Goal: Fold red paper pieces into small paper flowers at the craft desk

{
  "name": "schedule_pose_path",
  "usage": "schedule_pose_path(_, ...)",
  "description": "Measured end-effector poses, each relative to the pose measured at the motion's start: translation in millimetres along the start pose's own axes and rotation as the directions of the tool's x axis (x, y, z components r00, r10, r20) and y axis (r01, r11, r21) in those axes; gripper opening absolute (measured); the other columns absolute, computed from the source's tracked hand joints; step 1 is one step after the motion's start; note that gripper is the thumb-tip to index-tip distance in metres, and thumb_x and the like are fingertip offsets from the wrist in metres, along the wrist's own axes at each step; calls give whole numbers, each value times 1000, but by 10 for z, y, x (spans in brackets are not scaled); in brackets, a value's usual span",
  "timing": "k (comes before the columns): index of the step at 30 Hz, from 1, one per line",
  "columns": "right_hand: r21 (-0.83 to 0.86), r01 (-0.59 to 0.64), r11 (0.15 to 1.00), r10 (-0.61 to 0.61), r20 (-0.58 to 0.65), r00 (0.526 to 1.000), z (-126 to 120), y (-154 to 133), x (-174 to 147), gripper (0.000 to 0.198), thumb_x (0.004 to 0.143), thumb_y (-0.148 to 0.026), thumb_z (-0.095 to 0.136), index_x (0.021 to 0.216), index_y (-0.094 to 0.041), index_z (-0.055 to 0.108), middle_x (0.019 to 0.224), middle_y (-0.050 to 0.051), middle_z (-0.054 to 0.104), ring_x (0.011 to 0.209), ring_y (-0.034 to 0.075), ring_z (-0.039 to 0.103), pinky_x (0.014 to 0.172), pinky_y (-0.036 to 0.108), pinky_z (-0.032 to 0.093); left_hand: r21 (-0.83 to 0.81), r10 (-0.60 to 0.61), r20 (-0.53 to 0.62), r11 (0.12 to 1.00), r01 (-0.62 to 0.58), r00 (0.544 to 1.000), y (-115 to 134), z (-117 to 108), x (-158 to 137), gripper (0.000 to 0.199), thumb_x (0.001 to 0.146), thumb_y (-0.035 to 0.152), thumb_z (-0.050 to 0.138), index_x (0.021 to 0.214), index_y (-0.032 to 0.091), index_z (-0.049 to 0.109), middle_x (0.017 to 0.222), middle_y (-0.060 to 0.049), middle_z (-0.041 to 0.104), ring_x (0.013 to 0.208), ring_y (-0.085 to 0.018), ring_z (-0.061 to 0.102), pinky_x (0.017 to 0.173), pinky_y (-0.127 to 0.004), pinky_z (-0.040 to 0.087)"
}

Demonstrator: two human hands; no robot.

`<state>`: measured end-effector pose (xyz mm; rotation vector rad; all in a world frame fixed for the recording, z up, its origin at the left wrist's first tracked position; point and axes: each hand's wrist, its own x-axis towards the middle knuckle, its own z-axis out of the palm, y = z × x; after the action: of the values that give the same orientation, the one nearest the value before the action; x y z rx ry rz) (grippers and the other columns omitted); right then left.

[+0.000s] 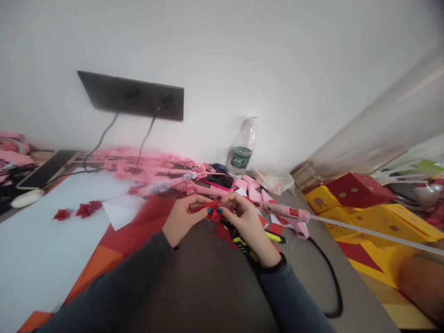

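Between my two hands is a small folded piece of red paper (215, 212). My left hand (187, 215) pinches its left side with thumb and fingers. On the right side my right hand (243, 215) pinches it the same way, the two thumbs nearly meeting. Beneath my right hand lies a black and yellow tool (239, 241), partly covered, its kind unclear. Red and pink paper scraps (275, 228) lie just right of the hands. Larger red sheets (152, 217) spread out to the left, near dark red paper flowers (88, 209).
A clear plastic bottle (242, 150) stands against the wall behind a phone (220, 181). Pink paper flowers (163, 162) line the back. At right are a pink glue gun (284, 211) with a black cord, and yellow and red boxes (374, 217). A wall socket (132, 95) has two cables.
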<state>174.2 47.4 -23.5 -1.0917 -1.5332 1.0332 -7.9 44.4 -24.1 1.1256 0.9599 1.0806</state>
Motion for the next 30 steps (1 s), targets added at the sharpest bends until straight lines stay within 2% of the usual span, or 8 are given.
schedule_pose_path(6, 43, -72, 996, 72, 9, 997, 13, -13, -14, 19, 76, -35, 73, 80, -19, 65, 66, -1, 61, 56, 12, 50, 52, 25, 37, 39, -9, 13, 999, 9, 1000, 16, 8, -11, 21, 71, 22, 72, 92, 15, 72, 94, -7, 78, 87, -21, 72, 79, -30, 55)
schedule_pose_path(10, 114, -119, 986, 118, 17, 993, 19, -21, -20, 20, 76, -36, 74, 81, -19, 66, 66, 0, 62, 56, 12, 51, 51, 24, 37, 20, 9, -6, 1000, -9, 1000, 15, 10, -11, 21, 72, 22, 72, 92, 16, 72, 91, -7, 77, 88, -22, 72, 80, -31, 56)
schedule_pose_path(21, 139, -122, 983, 121, 15, 992, 25, -23, -13, 26, 74, -42, 77, 73, -19, 64, 63, -1, 60, 53, 11, 46, 48, 23, 34, 84, 30, 13, 996, -31, 999, 32, 13, -21, 17, 73, 20, 70, 90, 16, 72, 93, -7, 78, 88, -23, 73, 81, -31, 56)
schedule_pose_path(30, 191, -157, 969, 153, 39, 988, 21, -25, -15, 28, 72, -43, 78, 72, -19, 64, 62, -1, 61, 52, 11, 48, 49, 24, 36, 80, 42, 14, 996, -42, 999, 24, 5, -20, 18, 74, 21, 70, 91, 16, 72, 95, -7, 78, 90, -23, 73, 83, -32, 56)
